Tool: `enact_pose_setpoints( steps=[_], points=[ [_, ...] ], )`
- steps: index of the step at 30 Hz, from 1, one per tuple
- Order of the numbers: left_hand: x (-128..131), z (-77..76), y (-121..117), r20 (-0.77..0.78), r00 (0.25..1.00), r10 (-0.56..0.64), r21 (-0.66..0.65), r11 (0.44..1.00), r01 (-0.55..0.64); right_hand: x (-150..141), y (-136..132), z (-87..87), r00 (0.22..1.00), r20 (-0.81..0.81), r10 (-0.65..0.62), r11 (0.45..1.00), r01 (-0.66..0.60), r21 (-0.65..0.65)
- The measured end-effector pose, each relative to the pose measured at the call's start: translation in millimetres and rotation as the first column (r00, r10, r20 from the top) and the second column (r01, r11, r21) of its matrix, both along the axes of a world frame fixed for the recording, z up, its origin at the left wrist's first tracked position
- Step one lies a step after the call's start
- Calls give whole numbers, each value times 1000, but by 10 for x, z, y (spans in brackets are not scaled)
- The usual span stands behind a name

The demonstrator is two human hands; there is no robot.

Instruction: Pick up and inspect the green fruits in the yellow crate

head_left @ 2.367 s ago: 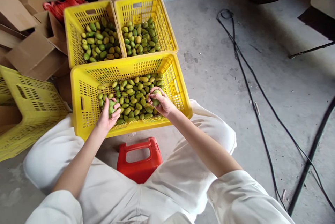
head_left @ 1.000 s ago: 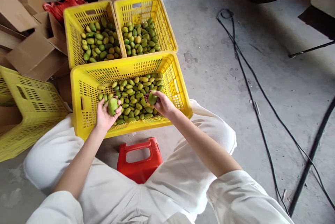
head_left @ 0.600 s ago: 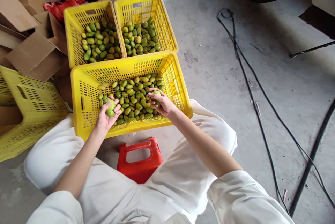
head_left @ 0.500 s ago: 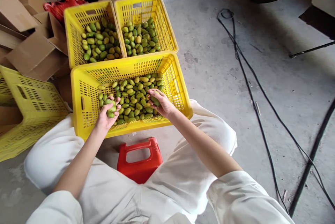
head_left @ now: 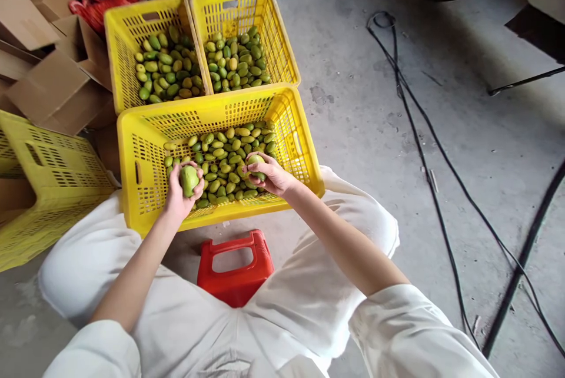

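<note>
Left grip [head_left: 178,198], right grip [head_left: 271,176] curled.

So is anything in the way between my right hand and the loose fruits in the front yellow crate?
Nothing visible, apart from the green fruit that your right hand is holding. The hand already reaches past the near rim of the front yellow crate, and the loose fruits show uncovered beside it.
</note>
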State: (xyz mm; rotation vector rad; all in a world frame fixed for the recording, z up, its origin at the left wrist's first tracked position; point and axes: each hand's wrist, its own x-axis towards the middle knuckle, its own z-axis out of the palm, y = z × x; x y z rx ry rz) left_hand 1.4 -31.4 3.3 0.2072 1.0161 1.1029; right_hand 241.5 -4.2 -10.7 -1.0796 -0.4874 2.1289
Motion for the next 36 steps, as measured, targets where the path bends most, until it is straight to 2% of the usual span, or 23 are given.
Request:
enact_pose_setpoints(
  steps=[2, 6, 12, 18, 24, 31, 36],
  points=[
    [-13, -4, 8, 4, 1000, 18, -4, 1000, -18, 1, -2, 1, 999, 16, -33, 999, 32, 36],
    [-47, -25, -7, 0, 1000, -1, -6, 1000, 1, -3, 7, 21, 977, 69, -203, 975, 195, 108],
    [-64, -41, -44, 74, 996, -51, 58, 997, 47, 20, 65, 10, 960, -28, -280, 960, 279, -34],
    [-72, -19, -25, 33, 999, -14, -33, 999, 15, -11, 46, -72, 899, 41, -435, 900, 434, 37],
    [-53, 12, 2, 53, 997, -60, -35, 997, 62, -2, 33, -44, 912, 46, -408, 912, 404, 73],
    [-32, 34, 47, 12, 999, 33, -139, 990, -31, -9, 8, 1, 912, 107, -396, 914, 381, 138],
    [-33, -11, 65, 7, 996, 89, -99, 991, -88, 40, 64, 49, 926, 75, -369, 928, 363, 78]
  ],
)
